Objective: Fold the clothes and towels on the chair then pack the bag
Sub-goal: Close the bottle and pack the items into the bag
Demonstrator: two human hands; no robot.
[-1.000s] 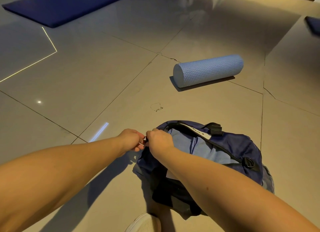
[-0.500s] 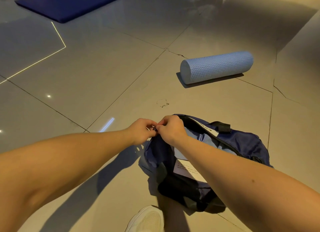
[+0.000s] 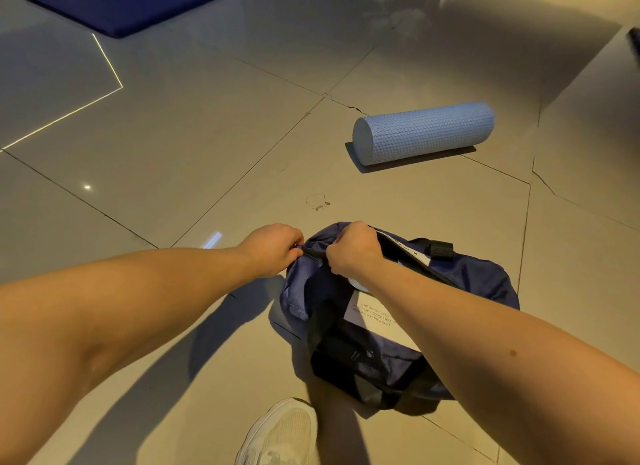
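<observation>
The navy bag point(image 3: 478, 284) lay on the floor point(image 3: 207, 152). Our left hand point(image 3: 273, 248) pinched its end; our right hand point(image 3: 353, 251) pinched the zip point(image 3: 313, 252). Since a second earlier the hands had drawn apart and the blue cloth vanished — we judged packing done, closing underway.
</observation>
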